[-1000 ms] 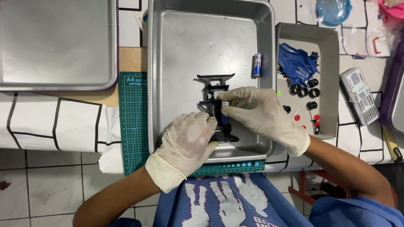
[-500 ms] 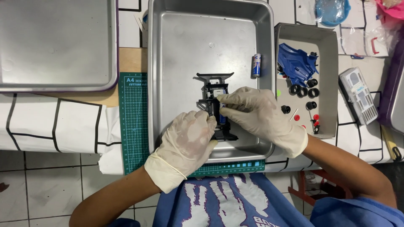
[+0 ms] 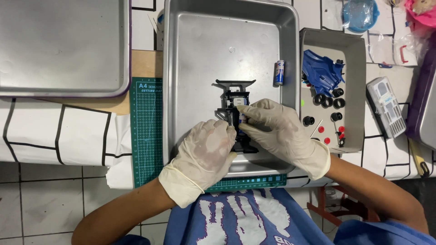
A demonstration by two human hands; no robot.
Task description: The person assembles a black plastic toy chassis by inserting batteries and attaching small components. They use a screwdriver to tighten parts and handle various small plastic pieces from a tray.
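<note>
Chassis (image 3: 236, 113), black, toy-car sized, low in the big steel tray (image 3: 195, 54), clamped by left hand (image 3: 204, 152) for steadiness; right hand (image 3: 277, 129) fingertips pinched on its middle. Battery (image 3: 279, 72) up-right of chassis.

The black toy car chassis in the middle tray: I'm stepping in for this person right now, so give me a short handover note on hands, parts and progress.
Left hand, gloved, steadies the black chassis in the large metal tray.
Right hand, gloved, presses at the chassis middle, where a battery appears seated.
Done: chassis frame is upright in the tray.
Left: a loose battery lies in the tray; blue body shell, black wheels and red small parts wait in the side tray.
</note>
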